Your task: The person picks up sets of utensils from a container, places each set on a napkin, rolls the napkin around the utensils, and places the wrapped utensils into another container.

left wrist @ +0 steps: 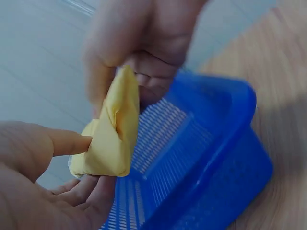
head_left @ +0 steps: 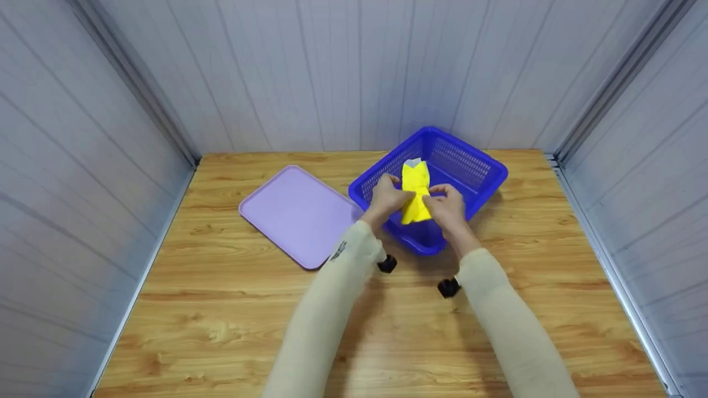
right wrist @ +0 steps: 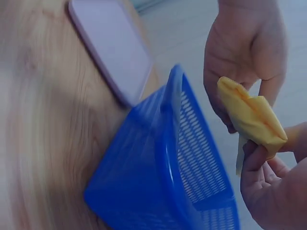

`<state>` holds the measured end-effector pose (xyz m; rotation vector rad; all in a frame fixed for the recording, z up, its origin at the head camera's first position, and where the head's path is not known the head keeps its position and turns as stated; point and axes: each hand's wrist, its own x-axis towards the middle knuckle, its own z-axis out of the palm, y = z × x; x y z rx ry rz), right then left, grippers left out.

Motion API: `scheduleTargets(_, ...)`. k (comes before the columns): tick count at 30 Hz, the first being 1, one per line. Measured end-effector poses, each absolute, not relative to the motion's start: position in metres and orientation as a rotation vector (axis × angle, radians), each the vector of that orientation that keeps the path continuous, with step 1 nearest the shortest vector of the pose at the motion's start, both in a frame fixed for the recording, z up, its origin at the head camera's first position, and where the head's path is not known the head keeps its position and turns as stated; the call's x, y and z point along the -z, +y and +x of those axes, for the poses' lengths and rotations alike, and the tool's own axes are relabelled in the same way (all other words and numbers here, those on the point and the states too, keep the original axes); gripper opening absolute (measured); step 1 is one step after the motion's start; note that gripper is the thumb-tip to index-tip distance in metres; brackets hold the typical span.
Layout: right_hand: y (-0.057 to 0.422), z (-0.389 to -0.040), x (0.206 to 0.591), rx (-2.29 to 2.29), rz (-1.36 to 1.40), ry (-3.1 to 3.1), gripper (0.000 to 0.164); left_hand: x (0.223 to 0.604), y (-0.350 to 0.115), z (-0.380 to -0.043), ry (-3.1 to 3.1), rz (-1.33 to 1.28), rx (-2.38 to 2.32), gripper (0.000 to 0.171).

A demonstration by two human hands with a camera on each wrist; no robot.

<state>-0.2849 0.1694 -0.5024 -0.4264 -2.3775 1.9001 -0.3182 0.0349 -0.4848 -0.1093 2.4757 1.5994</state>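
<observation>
A soft, creased yellow packet (head_left: 416,188) with a whitish far end is held between both hands over the blue basket. My left hand (head_left: 387,196) pinches its left side; in the left wrist view the thumb lies on the near face of the packet (left wrist: 108,148), fingers beneath. On the other side my right hand (head_left: 449,207) grips it between thumb and fingers. The right wrist view shows the packet (right wrist: 252,115) as a thick folded shape with an open crease along its upper edge. Below lies the blue perforated basket (head_left: 492,171), its near corner partly behind the hands.
A flat lilac tray (head_left: 298,215) lies left of the basket, its right corner close to the basket rim. Both stand on a wood-patterned table (head_left: 221,326). Pale panelled walls (head_left: 332,77) enclose the back and sides.
</observation>
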Motion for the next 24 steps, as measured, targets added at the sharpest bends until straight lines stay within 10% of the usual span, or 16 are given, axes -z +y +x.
scheduleTargets(11,0.174,-0.328,0.541,-1.528,-0.565,-2.782,0.017,0.529,0.062,-0.35,2.853,0.539,-0.449,0.006)
scheduleTargets(24,0.176,-0.337,0.562,-1.75,-0.741,-3.082,0.026,0.548,0.078,-0.345,2.705,0.638,-0.109,0.008)
